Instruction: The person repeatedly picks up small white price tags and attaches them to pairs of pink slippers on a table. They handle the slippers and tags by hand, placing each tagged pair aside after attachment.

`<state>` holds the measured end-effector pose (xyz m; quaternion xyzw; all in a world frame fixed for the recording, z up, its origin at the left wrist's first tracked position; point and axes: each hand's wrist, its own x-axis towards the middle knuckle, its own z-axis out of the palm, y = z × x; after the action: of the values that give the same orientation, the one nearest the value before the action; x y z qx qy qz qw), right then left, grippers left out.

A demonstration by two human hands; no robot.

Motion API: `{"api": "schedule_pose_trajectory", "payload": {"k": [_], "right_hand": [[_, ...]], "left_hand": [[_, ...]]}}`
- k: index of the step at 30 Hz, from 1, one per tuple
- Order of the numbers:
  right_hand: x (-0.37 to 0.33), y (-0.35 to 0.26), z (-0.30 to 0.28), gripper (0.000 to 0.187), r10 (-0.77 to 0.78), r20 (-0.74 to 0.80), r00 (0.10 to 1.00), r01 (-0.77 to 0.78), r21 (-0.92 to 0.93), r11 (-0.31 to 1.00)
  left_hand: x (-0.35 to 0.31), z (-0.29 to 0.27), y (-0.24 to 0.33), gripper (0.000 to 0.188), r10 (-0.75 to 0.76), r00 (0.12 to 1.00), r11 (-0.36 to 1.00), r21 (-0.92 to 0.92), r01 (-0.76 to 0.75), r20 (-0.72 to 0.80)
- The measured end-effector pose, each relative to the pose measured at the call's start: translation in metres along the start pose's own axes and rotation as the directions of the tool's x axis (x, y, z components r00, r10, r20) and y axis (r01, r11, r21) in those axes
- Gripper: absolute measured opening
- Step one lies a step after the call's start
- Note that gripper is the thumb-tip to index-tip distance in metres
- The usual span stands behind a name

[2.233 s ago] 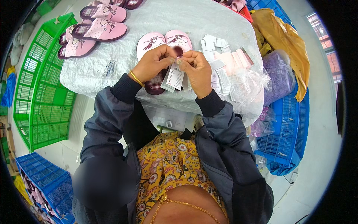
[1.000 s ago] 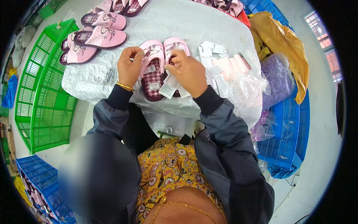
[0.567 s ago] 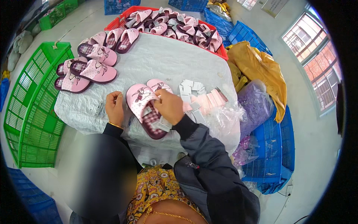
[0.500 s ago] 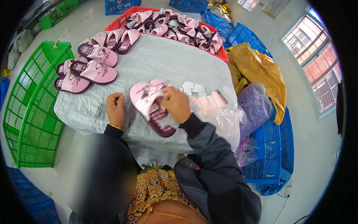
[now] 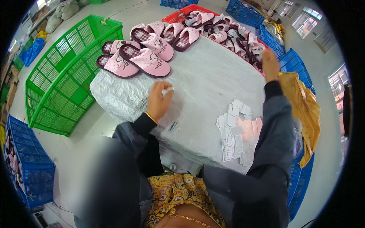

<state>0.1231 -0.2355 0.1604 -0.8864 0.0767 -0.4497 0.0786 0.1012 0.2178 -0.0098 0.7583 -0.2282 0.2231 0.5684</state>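
Fingers curled, my left hand (image 5: 159, 102) is raised over the left part of the covered table (image 5: 197, 81), pinching a small white piece (image 5: 167, 90) that is too small to name. My right hand (image 5: 270, 65) reaches to the right end of a red crate (image 5: 176, 16) heaped with pink slippers. Its fingers meet a pink slipper (image 5: 251, 41) and something whitish there; blur hides whether they grip it. At the table's far left stand several pink slippers (image 5: 156, 65) with dark soles and checked insoles. White labels (image 5: 232, 131) and pink cards (image 5: 249, 129) lie inside of my right forearm.
A green crate (image 5: 68, 81) stands left of the table, with a blue crate (image 5: 36, 163) holding slippers below it. Along the right side are a yellow sack (image 5: 300, 110) and more blue crates (image 5: 298, 66). A blurred dark shape covers the lower left.
My right hand has moved from mid-table to the red crate, and the slipper pair it held has left the table's middle. My left hand has risen slightly. The view has swung rightward across the scene.
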Motion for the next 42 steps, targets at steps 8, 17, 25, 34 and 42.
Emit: {"api": "schedule_pose_trajectory", "payload": {"k": [8,17,25,34,42], "right_hand": [[-0.171,-0.135,-0.019,0.021,0.181,0.536,0.825,-0.499,0.539,0.679],[-0.231,-0.169,-0.102,0.021,0.237,0.675,0.699,-0.673,0.508,0.537],[-0.282,-0.166,-0.155,0.019,0.327,0.668,0.669,-0.724,0.484,0.491],[-0.311,-0.134,-0.176,0.020,0.351,0.486,0.801,-0.582,0.491,0.649],[-0.285,-0.063,-0.159,0.019,0.115,0.194,0.974,-0.133,0.085,0.987]], "left_hand": [[0.155,-0.073,-0.053,0.052,-0.104,0.989,0.625,0.780,-0.021,0.110],[0.274,-0.035,-0.179,0.039,-0.232,0.489,0.346,0.542,-0.766,0.841],[0.205,-0.066,-0.099,0.022,-0.547,0.662,0.727,-0.100,0.679,0.512],[0.001,0.025,0.080,0.031,-0.437,0.523,-0.097,-0.616,0.782,0.732],[-0.043,0.030,0.103,0.026,-0.524,0.532,0.100,-0.572,0.814,0.665]]}}
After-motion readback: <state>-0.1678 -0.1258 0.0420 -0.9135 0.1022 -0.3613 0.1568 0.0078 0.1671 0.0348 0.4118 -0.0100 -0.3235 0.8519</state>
